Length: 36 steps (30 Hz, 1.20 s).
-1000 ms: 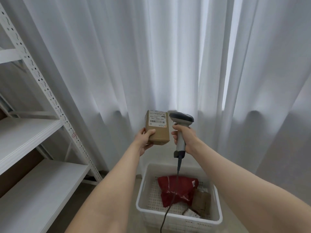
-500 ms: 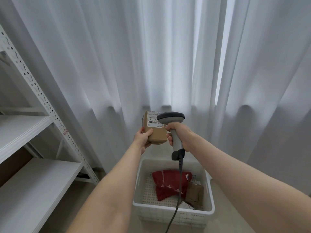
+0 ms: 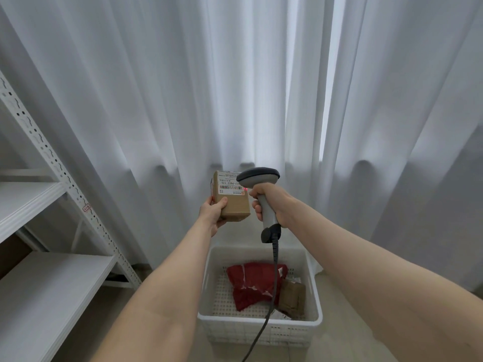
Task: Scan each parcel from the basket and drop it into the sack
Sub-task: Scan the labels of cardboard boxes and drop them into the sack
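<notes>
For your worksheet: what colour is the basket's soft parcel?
Soft parcel: red; head view.

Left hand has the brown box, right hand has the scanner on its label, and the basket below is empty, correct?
No. The basket is not empty: the head view shows a red parcel and a brown parcel lying in it. The rest holds: the left hand grips the brown box and the right hand holds the scanner at its label.

Left hand (image 3: 213, 214) and right hand (image 3: 271, 202) held forward, both gripping.
</notes>
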Motion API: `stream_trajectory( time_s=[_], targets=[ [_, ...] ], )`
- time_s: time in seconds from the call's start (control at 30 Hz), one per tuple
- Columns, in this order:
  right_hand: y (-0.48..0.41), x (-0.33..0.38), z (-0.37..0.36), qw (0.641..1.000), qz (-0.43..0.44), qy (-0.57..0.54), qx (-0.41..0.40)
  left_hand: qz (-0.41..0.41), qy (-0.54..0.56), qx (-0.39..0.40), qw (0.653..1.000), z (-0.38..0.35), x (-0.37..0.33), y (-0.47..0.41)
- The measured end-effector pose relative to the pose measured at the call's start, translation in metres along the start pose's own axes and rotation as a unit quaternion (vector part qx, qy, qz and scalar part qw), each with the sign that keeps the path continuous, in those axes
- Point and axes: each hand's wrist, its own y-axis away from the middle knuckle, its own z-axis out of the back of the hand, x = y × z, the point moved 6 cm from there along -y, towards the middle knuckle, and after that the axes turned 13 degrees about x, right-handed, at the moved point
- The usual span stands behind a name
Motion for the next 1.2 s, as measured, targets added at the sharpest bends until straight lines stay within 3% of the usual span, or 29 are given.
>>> stream_trajectory(
  time_s=[0.43,0.63,0.9,1.1,1.2],
  targets=[
    [0.002,-0.001,-0.003,1.000,0.002,0.012,-0.006,0.004,0.007,0.013,1.000,0.001,0.000,0.012],
    [-0.015,-0.031,-0.003,0.993,0.035,-0.103,-0.051,0.065,0.018,-0.039,0.997,0.029,0.010,0.028],
    [-0.023,-0.086,-0.027,0.988,0.028,-0.119,-0.098,0.115,0.068,-0.034,0.991,0.061,0.030,0.090],
    [0.002,-0.123,-0.064,0.989,0.027,-0.141,-0.047,0.144,0.060,-0.009,0.988,0.080,0.049,0.162],
    [0.032,-0.147,-0.077,0.995,0.020,-0.090,-0.039,0.120,-0.002,-0.049,0.992,0.085,0.061,0.208]
  ],
)
